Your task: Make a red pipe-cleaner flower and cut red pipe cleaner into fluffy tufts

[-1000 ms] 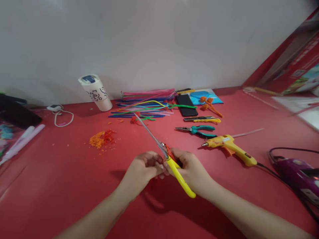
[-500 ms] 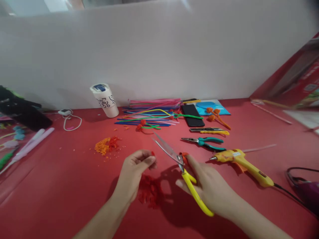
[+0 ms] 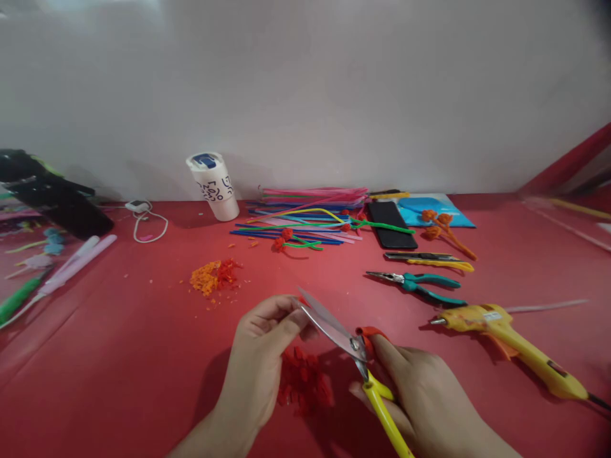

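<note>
My right hand grips yellow-handled scissors, their blades pointing up-left towards my left hand. My left hand is pinched at the blade tips on a tiny red piece that is mostly hidden by the fingers. Beneath and between the hands lies a small heap of red clippings on the red table.
Orange-red clippings lie to the upper left. Pipe cleaners, a white cup, a black phone, a utility knife, teal pliers and a yellow glue gun lie behind and right. Pens and a charger lie at left.
The hands came apart, then the left hand returned to the blade tips. The scissors now point lower and more to the left. A heap of red clippings has come into sight under the hands.
</note>
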Demonstrator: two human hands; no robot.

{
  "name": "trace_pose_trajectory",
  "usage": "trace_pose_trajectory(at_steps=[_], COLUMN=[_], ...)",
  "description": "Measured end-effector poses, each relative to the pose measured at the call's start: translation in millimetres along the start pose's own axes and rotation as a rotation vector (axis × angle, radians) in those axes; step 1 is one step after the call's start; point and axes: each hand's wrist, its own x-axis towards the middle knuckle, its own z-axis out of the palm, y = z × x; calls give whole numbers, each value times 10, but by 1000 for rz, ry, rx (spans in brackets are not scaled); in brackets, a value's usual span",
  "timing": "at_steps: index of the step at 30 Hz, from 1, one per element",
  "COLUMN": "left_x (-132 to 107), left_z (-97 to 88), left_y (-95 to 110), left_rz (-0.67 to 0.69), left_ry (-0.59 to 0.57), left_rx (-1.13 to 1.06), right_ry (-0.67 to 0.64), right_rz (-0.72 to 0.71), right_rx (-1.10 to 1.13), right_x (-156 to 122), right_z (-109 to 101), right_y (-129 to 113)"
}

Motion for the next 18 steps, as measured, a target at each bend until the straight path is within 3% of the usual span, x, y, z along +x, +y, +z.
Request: trace_pose_trajectory(at_steps=[11,18], left_x=[-13,-19], left_z=[20,4], left_y=[21,1], left_rz=[6,0], left_ry=[14,-11], left_rx=[-2,-28], right_ry=[48,10], right_rz=[-34,-10], right_rx=[-16,14], right_x=[-13,-7], right_z=[17,7], right_y=[-7,-38])
